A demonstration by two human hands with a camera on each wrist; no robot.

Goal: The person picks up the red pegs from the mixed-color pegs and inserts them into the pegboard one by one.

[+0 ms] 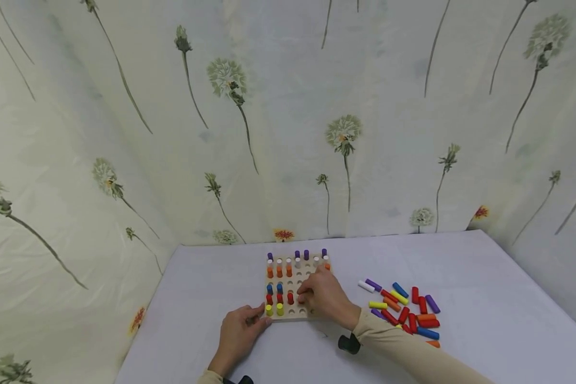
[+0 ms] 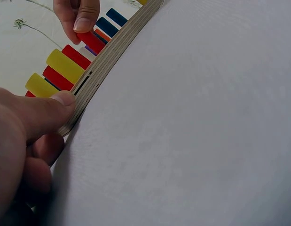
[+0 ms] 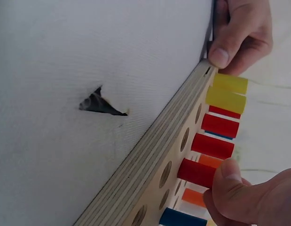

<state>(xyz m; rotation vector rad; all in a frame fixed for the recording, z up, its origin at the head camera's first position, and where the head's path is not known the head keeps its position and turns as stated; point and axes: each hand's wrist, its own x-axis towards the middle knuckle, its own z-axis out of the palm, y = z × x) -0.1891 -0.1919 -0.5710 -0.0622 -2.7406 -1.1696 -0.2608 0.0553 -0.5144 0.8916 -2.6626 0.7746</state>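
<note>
A wooden pegboard [image 1: 294, 318] with rows of round holes lies on the table. My left hand [image 1: 240, 330] grips its front left corner, thumb on the edge in the left wrist view. My right hand [image 1: 328, 296] is over the board's right part, pinching a red peg [image 3: 197, 173] by its top; the peg's lower end meets the board at the red row. Left of it stand more red pegs [image 1: 290, 298]. Yellow pegs [image 1: 280, 309] fill part of the front row; blue [image 1: 280, 288], orange [image 1: 279, 271], white [image 1: 297, 263] and purple pegs [image 1: 306, 255] stand behind. My right hand hides some holes.
Loose pegs [image 1: 413, 322] in red, blue, yellow, orange, purple and white lie scattered on the table right of the board, partly behind my right sleeve [image 1: 403, 349]. The white table cover has a small tear [image 3: 100, 103] in front of the board. A flower-patterned curtain [image 1: 278, 133] hangs behind.
</note>
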